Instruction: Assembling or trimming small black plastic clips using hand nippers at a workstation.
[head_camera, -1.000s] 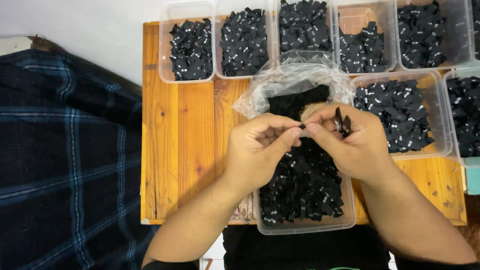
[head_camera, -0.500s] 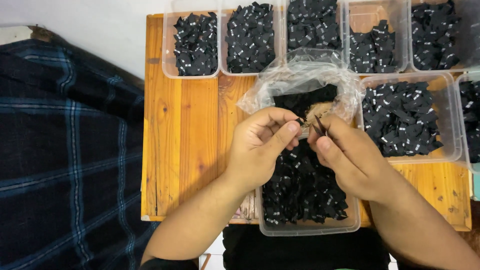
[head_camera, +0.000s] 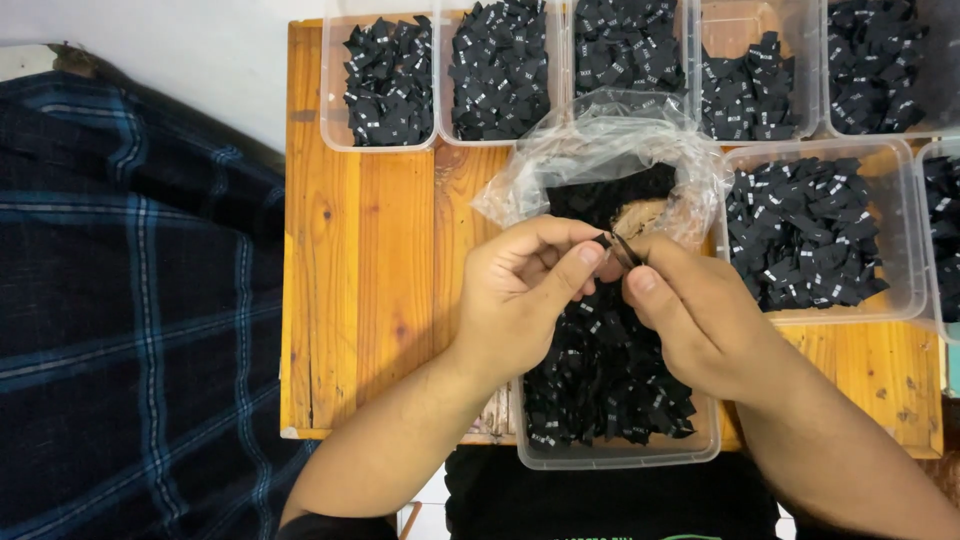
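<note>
Here, clear tubs hold black labels; fingers pinch one.

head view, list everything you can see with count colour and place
tag: one, black, pinched between both hands' fingertips
tubs: at least eight in view, clear plastic, a row along the table's far edge, more at right, one under the hands
tags: too many to count, black with small white marks, filling the tubs
bag: one, clear plastic, open, behind the hands, black tags inside
table: one, orange-brown wood planks, under everything
cloth: one, dark blue plaid, left of the table
left hand: pinching the tag
right hand: pinching the tag
</note>
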